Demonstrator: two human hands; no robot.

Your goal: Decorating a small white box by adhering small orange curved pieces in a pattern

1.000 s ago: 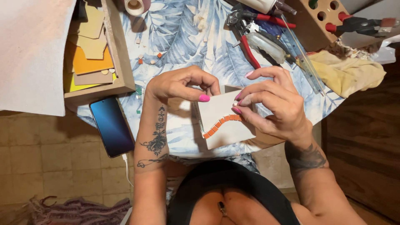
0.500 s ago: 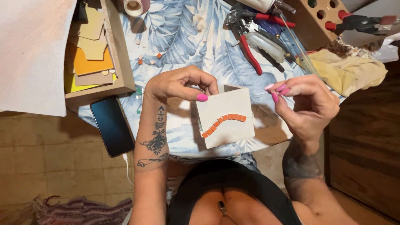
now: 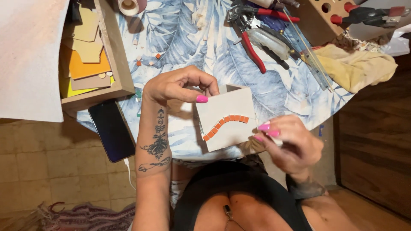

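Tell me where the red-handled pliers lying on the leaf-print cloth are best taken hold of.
Probably by the red handles, coming from above and the near side. The red-handled pliers lie flat on the leaf-print cloth, handles angled toward the person, while the metal head sits among other tools at the far end.

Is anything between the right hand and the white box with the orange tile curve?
Nothing visible. The right hand sits at the box's lower right corner, fingertips at its edge; the left hand grips its upper left corner.

The tape roll [image 3: 132, 5] is cut off by the top edge.
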